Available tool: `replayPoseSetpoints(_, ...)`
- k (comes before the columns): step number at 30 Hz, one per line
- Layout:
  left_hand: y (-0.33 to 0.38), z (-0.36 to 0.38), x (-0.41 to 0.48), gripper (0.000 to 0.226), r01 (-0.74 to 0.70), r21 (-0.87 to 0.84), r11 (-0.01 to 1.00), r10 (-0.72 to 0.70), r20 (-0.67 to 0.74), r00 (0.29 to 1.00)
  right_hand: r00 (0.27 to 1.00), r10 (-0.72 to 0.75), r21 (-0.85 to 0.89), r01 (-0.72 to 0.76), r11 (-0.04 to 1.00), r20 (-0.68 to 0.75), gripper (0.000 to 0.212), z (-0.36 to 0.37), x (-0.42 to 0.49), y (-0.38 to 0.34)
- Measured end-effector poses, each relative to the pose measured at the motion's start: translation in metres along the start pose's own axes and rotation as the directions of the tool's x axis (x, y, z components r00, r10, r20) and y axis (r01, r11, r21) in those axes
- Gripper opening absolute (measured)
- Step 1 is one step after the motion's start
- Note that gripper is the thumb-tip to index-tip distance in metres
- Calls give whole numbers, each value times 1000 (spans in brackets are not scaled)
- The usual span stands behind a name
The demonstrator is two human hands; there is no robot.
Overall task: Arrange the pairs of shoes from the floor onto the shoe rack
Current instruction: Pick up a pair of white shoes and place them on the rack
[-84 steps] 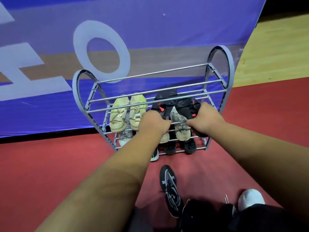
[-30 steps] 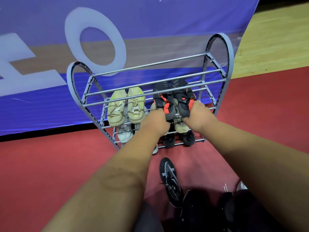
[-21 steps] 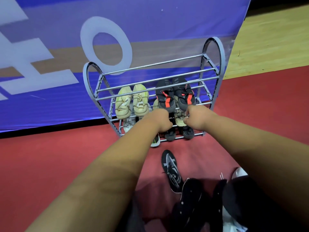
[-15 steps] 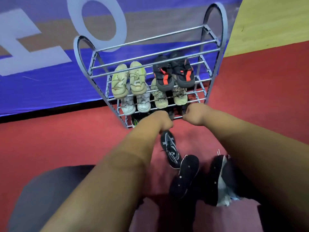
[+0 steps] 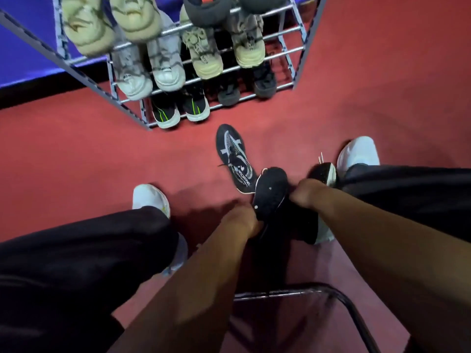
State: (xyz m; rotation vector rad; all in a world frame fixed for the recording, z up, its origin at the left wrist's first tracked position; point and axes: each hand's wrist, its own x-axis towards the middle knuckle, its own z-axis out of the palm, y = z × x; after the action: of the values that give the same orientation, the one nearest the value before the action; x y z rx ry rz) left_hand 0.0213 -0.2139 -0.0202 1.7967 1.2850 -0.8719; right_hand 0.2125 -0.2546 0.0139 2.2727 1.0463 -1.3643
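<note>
Low between the knees, the left hand (image 5: 240, 222) is being closed around the heel end of a black shoe (image 5: 271, 193), which is being held tilted with its dark sole facing up; the fingers are curled under it, though blur is hiding how tightly. Just to the right, the right hand (image 5: 307, 193) is being held as a loose fist against a second black shoe with a white edge (image 5: 322, 173); whether that shoe is actually being gripped cannot be told. Touching the toe of the tilted shoe, another black shoe (image 5: 234, 159) is lying sole-up on the red floor (image 5: 76, 154), and white lettering is being shown on its sole, only partly legible as "SPORT". Two white sneakers, one at the left (image 5: 150, 197) and one at the right (image 5: 359, 152), are being worn below black trousers. Beyond, the grey metal shoe rack (image 5: 298, 31) is being filled: beige, grey and khaki pairs are resting on its upper bars, with small unreadable labels on the tongues, and black pairs, one with green stripes (image 5: 165, 113), are sitting on the lowest bars. A dark curved chair frame (image 5: 341, 299) is crossing the bottom edge.
</note>
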Motion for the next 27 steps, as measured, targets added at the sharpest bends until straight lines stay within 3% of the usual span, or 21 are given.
replayPoseSetpoints(3,1,27,14,102,22,113,993,-26,29,999,999,15,-33,-14,999,28,45,2,7,3)
replayPoseSetpoints(10,-1,48,34,102,-16,301,953,76,-187,979,997,78,-68,-79,995,-16,44,16,27,11)
replayPoseSetpoints(15,-1,42,46,98,-54,234,971,71,-68,995,999,15,-108,-11,994,37,49,28,39,7)
replayPoseSetpoints(18,-2,11,44,88,-59,-53,997,63,75,995,998,1,-120,6,993,60,43,32,45,7)
replayPoseSetpoints(22,-12,-31,41,50,-41,-441,896,157,230,961,1000,-9,-89,10,996,16,41,28,43,4)
replayPoseSetpoints(24,-23,-46,40,57,23,-610,792,168,254,952,1000,-7,-77,7,997,-9,41,26,42,1)
replayPoseSetpoints(27,-43,-60,37,55,96,-878,470,298,260,918,999,-18,-38,16,999,-46,41,24,43,-1)
